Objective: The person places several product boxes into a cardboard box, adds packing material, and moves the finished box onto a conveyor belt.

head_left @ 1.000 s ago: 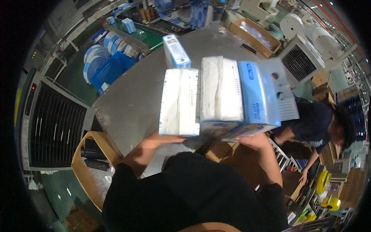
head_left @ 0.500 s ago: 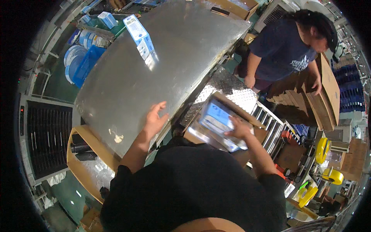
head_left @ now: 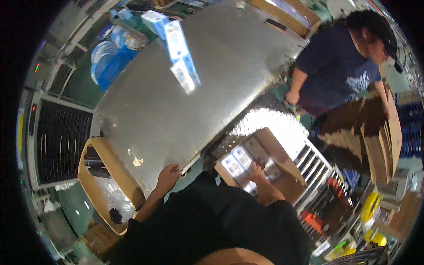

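Observation:
My right hand [head_left: 259, 173] reaches down into an open brown carton [head_left: 282, 154], its fingers apart against the packages inside, slightly blurred. White and blue boxes [head_left: 237, 161] lie in the carton's left part, beside my fingers. At the near edge of the metal table [head_left: 176, 119], my left hand [head_left: 169, 175] has its fingers stretched out and holds nothing. Toward the table's far left side, several blue and white boxes [head_left: 176, 42] stand in a row, the nearest one tilted.
A roller conveyor [head_left: 312, 165] runs right of the carton. A co-worker [head_left: 338, 66] stands at the right by flattened cardboard [head_left: 375, 132]. Left of me is a carton with clear plastic [head_left: 81, 165]; a blue basket [head_left: 117, 68] sits beyond the table.
The blue and white package under my right hand has gone down into the carton, with the hand following. My left hand has drawn back to the table edge. The whole view has shifted.

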Available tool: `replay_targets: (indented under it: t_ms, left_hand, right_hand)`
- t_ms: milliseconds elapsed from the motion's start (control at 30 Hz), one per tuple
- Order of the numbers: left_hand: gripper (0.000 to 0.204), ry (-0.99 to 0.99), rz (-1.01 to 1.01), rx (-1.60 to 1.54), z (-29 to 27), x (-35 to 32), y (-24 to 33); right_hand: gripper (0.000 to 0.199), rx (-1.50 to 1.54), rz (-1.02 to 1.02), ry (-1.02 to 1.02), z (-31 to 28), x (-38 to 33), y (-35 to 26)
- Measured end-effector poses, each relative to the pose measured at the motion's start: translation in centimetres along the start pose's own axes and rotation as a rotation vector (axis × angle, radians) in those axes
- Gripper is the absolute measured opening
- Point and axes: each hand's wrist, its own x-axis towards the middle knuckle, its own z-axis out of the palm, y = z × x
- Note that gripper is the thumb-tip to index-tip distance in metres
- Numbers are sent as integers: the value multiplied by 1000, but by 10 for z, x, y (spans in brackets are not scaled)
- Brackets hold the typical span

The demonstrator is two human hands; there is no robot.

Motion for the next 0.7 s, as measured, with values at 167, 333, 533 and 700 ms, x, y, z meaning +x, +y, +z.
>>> replay_targets:
  t_ms: [167, 333, 533, 700]
  left_hand:
    - [46, 41, 102, 1, -34, 29, 33]
    - [48, 99, 237, -15, -64, 104, 43]
    - [43, 421, 758, 155, -145, 293, 188]
    - [51, 595, 556, 416, -192, 476, 287]
  right_hand:
    - [92, 163, -24, 109, -30, 37, -21]
    - [50, 680, -309, 663, -45, 21, -46]
    - [38, 711, -256, 1122, -90, -80, -105]
    - [43, 630, -326, 1207, -80, -108, -107]
